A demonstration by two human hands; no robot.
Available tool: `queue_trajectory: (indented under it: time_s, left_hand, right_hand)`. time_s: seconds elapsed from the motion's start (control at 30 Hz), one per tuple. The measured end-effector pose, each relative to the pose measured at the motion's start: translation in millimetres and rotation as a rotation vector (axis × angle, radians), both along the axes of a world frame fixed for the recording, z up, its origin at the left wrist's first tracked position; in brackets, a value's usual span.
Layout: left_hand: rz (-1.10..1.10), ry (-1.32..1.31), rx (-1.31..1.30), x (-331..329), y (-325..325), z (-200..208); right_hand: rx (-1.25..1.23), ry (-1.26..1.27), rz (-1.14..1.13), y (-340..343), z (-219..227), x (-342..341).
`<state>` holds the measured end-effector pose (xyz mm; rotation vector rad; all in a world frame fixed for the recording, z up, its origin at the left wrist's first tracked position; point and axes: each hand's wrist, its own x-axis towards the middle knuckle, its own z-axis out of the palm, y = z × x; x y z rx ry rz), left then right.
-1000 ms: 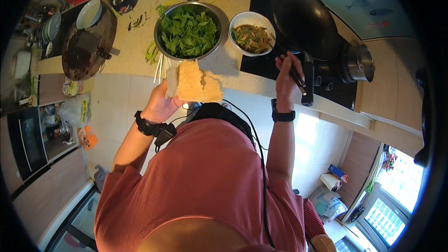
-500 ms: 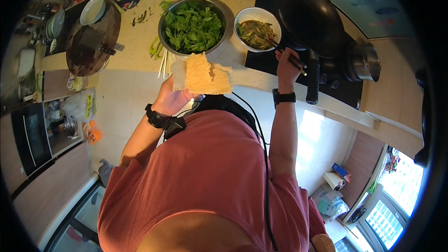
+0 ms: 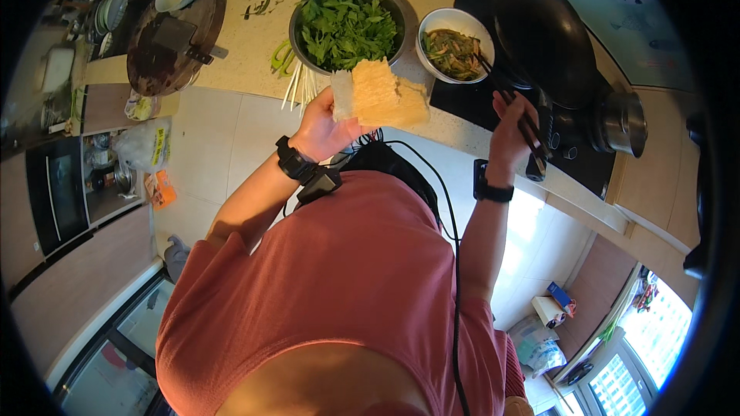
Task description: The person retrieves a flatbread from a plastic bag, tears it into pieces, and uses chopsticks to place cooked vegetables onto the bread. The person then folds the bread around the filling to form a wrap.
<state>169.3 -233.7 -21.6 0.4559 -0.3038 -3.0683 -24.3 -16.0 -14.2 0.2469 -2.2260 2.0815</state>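
Note:
My left hand (image 3: 327, 125) holds up a pale yellow, thin torn flatbread (image 3: 384, 97) with a translucent edge at its left side. The fingers are under it and the thumb lies along its lower edge. It hovers in front of the counter, overlapping the near rim of the steel bowl. In my right hand (image 3: 507, 139) are dark chopsticks (image 3: 532, 129), their thin ends pointing toward the right rim of a white bowl (image 3: 425, 60). That bowl contains a cooked mix of green and brownish strips (image 3: 453, 54). Whether the tips touch the food is hard to see.
The steel bowl (image 3: 402, 35) is heaped with leafy greens (image 3: 347, 29). A black wok (image 3: 543, 38) and a steel pot (image 3: 623, 123) sit on the stove at right. At left, a cleaver (image 3: 176, 33) lies on a round chopping board (image 3: 146, 73). A cable hangs down my front.
My right hand has drawn back toward me, with the chopsticks pulled toward the bowl's edge. The left hand still holds the flatbread. The whole view has shifted a little.

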Motion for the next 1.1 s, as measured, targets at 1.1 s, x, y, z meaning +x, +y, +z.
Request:
queue_trajectory:
  time_s: [1.1]
  left_hand:
    - [0.04,0.049,-0.154,16.0,-17.0,-8.0]
  right_hand:
    - [0.198,-0.026,0.251,-15.1,-18.4,-6.6]
